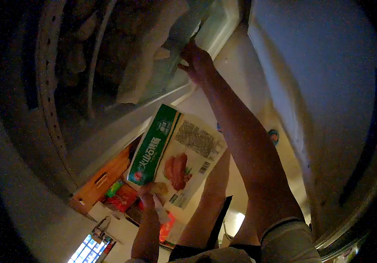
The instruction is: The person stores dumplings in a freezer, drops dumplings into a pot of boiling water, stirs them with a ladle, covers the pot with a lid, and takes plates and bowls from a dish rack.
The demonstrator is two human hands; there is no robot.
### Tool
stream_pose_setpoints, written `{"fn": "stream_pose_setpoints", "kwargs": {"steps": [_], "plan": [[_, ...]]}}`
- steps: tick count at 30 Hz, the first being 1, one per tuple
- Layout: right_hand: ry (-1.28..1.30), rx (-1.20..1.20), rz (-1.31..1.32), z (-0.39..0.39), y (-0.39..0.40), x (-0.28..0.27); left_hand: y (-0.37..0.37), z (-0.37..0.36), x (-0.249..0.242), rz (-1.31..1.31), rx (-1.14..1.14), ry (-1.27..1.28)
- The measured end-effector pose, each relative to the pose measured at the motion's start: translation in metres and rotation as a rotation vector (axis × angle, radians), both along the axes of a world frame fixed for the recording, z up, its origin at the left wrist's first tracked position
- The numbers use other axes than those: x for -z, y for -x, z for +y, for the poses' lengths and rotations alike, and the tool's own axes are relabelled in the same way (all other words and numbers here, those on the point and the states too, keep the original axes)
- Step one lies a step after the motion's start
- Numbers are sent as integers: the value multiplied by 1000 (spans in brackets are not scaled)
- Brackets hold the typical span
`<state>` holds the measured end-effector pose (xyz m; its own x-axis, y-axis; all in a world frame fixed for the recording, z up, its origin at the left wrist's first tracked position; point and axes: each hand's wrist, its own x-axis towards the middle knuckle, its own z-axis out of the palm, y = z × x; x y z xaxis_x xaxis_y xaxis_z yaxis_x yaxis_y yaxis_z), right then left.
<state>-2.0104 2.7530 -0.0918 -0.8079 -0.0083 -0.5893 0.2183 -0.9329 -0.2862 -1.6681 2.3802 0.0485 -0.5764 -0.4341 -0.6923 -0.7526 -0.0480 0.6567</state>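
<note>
My left hand (146, 196) grips the lower edge of a flat white and green package (153, 147) printed with sausages and a barcode. The package is tilted, its printed face toward me. My right hand (193, 62) reaches up to the greenish shelf edge (217, 41), beside a crumpled pale sheet or bag (142, 65). Its fingers look partly spread and nothing is clearly held; what the fingertips touch is too dark to make out.
An orange crate (103, 179) with red packets (122, 198) stands at lower left. A large pale panel (328, 87), perhaps a door, rises at the right. My legs show below, and a bright window (87, 250) lies at bottom left.
</note>
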Motion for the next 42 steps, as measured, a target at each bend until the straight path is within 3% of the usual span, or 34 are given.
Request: {"fn": "stream_pose_setpoints", "kwargs": {"steps": [6,9,15,19,25,31,35,37,38,40,41,42], "plan": [[17,-75,47,7,4,7,-1,10,2,-7,-122,40],[-190,-268,81,23,16,12,-4,9,-1,3,-143,57],[-191,-322,43,27,33,37,0,8,3,0,-166,80],[-131,-280,1,19,-10,54,-15,-2,5,20,-170,90],[-44,-186,12,69,-50,63,14,25,-5,31,-126,95],[-63,-179,11,78,-66,68,74,137,1,51,-94,-186],[7,-147,-24,90,-75,85,110,227,13,130,-364,-472],[-177,-177,5,97,-92,110,110,229,35,121,-431,-689],[-420,-228,14,105,-101,136,135,269,12,55,-479,-671],[-346,-133,-38,123,-75,85,188,308,-14,108,-488,-636],[-44,3,-139,124,-86,21,185,301,-11,139,-450,-652],[68,-40,-37,131,-101,-20,182,295,-7,170,-411,-668]]}}
